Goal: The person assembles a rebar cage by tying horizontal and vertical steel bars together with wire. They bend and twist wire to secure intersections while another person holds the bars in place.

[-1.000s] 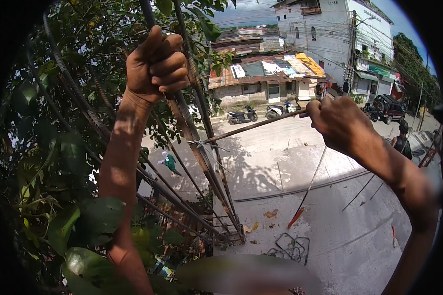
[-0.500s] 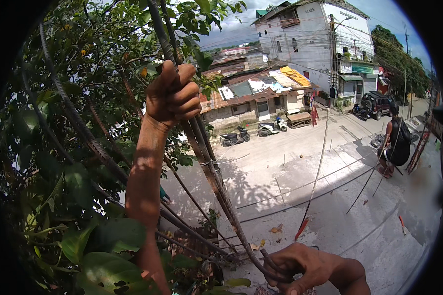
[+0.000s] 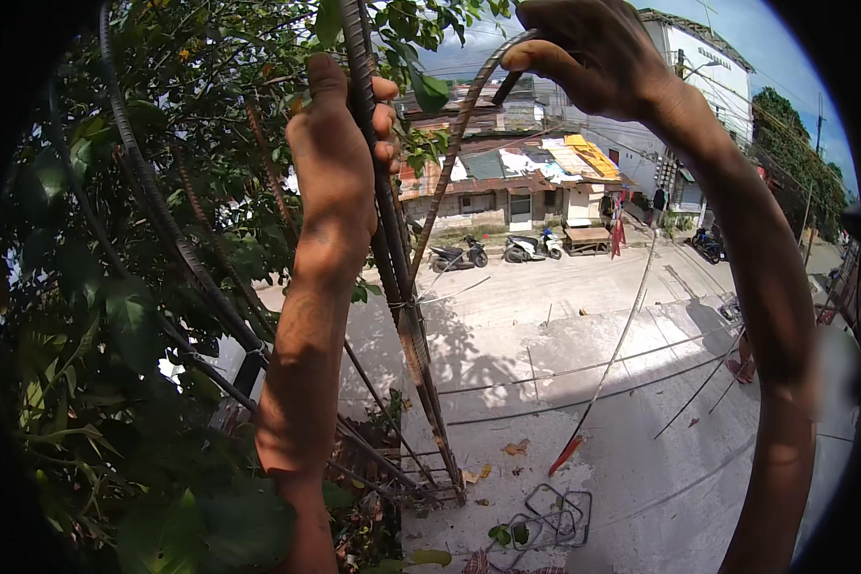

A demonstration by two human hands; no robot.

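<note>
My left hand point(image 3: 340, 153) is closed around a tall ribbed steel bar point(image 3: 358, 57), its thumb pointing up and its fingertips curling round the far side. This bar stands, leaning slightly, in a bundle of rebars point(image 3: 413, 354) tied with thin wire point(image 3: 408, 304). From behind the bundle a bent rebar point(image 3: 452, 139) rises and curves over to the right. My right hand point(image 3: 593, 57) is raised at the upper right and grips the top of that curve. A short dark end point(image 3: 505, 90) pokes out below its fingers.
Leafy branches point(image 3: 163, 115) and more slanting rebars point(image 3: 148, 196) crowd the left. Bent steel stirrups point(image 3: 574, 517) lie on the concrete point(image 3: 660, 450) below. A thin rod with a red end point(image 3: 566, 454) stands nearby. Parked motorbikes point(image 3: 533, 246) line the far road.
My right hand has swung from the lower right to the upper right, and the bent rebar now arches upward. My left hand still grips the bars, thumb now raised. The view has shifted.
</note>
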